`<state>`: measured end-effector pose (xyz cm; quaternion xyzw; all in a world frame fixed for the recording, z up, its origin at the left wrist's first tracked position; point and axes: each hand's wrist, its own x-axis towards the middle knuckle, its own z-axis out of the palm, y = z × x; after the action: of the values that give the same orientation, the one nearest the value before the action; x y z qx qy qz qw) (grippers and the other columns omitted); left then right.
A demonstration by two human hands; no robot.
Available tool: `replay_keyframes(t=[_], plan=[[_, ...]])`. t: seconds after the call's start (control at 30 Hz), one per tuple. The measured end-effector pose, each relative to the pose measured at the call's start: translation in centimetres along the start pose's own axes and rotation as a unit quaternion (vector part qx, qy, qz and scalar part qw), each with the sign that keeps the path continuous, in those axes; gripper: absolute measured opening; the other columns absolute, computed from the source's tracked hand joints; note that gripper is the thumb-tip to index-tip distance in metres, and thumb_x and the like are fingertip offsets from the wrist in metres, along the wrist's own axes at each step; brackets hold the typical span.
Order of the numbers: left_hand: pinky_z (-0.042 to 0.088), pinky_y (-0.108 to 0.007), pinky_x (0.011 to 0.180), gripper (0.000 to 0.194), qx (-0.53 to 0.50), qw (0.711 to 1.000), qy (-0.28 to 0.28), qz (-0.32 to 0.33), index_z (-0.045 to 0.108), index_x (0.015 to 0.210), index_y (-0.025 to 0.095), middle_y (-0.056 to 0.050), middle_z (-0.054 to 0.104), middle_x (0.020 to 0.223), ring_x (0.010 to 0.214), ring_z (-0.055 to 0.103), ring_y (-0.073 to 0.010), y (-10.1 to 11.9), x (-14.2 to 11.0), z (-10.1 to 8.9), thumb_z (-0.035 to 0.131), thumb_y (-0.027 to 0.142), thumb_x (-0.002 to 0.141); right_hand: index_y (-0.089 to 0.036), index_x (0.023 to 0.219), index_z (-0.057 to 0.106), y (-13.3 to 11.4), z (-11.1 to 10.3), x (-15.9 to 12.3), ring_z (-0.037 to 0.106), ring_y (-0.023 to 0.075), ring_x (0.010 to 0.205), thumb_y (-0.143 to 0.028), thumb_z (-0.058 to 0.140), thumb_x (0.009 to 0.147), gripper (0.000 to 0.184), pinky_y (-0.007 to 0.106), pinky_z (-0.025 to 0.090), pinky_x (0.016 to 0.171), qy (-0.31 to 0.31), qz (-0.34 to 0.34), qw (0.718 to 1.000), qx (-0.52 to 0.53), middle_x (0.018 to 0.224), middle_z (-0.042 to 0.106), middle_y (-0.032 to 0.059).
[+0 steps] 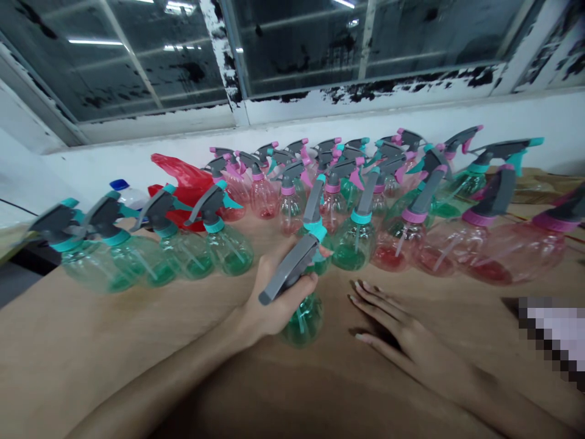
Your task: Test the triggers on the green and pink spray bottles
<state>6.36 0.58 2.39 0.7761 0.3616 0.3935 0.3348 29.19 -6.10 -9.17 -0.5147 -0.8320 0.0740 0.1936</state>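
Observation:
My left hand (278, 292) is wrapped around the neck of a green spray bottle (302, 326) with a grey and turquoise trigger head. Its clear green body shows below my fingers, with a dip tube inside. My right hand (402, 335) rests palm down over the table, fingers stretched out and holding nothing. Just beyond it stand another green spray bottle (351, 250) with a turquoise collar and a pink spray bottle (397, 247) with a pink collar. To the left of my left hand, several green spray bottles (231, 251) form a row.
Several more pink and green spray bottles crowd the back of the wooden table (150, 341). A red plastic bag (183, 177) and a blue-capped bottle (130, 195) lie behind the left row. A pixelated patch (557, 329) covers something at the right. Windows (365, 42) rise behind.

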Motion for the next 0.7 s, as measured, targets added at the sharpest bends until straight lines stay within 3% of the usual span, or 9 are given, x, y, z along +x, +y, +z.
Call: replay_keyframes(t=[0.23,0.37,0.5,0.63,0.7], plan=[[0.045,-0.027,0.063,0.032,0.018,0.999,0.022,-0.03,0.058,0.106,0.023,0.001,0.055,0.072,0.066,0.055,-0.0151,0.1,0.0,0.6,0.05,0.016,0.076,-0.025,0.137,0.033,-0.3,-0.1,0.0,0.029,0.0212,0.132,-0.044,0.044,0.088,0.054,0.043,0.03,0.108,-0.002,0.013,1.0,-0.002,0.144,0.035,0.0009],[0.04,-0.023,0.049,0.026,0.054,0.997,0.047,-0.027,0.061,0.099,0.023,0.004,0.05,0.063,0.052,0.047,-0.0109,0.1,-0.1,0.8,0.053,0.018,0.076,-0.026,0.137,0.034,-0.2,0.0,0.0,0.03,0.0217,0.131,-0.044,0.045,0.087,0.054,0.044,0.03,0.107,0.004,0.013,1.0,0.009,0.143,0.035,0.0007],[0.041,-0.022,0.047,0.019,0.071,0.994,0.081,-0.011,0.064,0.09,0.021,0.004,0.053,0.06,0.05,0.049,-0.0106,0.0,-0.2,1.0,0.057,0.018,0.072,-0.027,0.137,0.034,0.0,0.0,0.0,0.03,0.0218,0.131,-0.042,0.046,0.087,0.054,0.044,0.03,0.107,0.006,0.007,1.0,0.023,0.143,0.036,0.0007],[0.046,-0.024,0.05,0.013,0.066,0.996,0.061,-0.027,0.064,0.084,0.019,0.002,0.06,0.062,0.052,0.055,-0.012,0.1,-0.1,1.1,0.059,0.022,0.073,-0.027,0.137,0.033,0.0,0.0,0.1,0.03,0.0222,0.132,-0.043,0.046,0.087,0.055,0.044,0.03,0.107,0.003,0.008,1.0,0.022,0.143,0.035,0.0013],[0.049,-0.025,0.053,0.018,0.061,0.996,0.048,-0.036,0.065,0.09,0.02,0.001,0.063,0.066,0.056,0.059,-0.0134,0.1,-0.2,1.0,0.059,0.025,0.074,-0.026,0.138,0.033,-0.1,-0.1,0.1,0.029,0.0225,0.132,-0.044,0.045,0.087,0.055,0.045,0.03,0.107,0.002,0.011,1.0,0.02,0.144,0.035,0.0018]])
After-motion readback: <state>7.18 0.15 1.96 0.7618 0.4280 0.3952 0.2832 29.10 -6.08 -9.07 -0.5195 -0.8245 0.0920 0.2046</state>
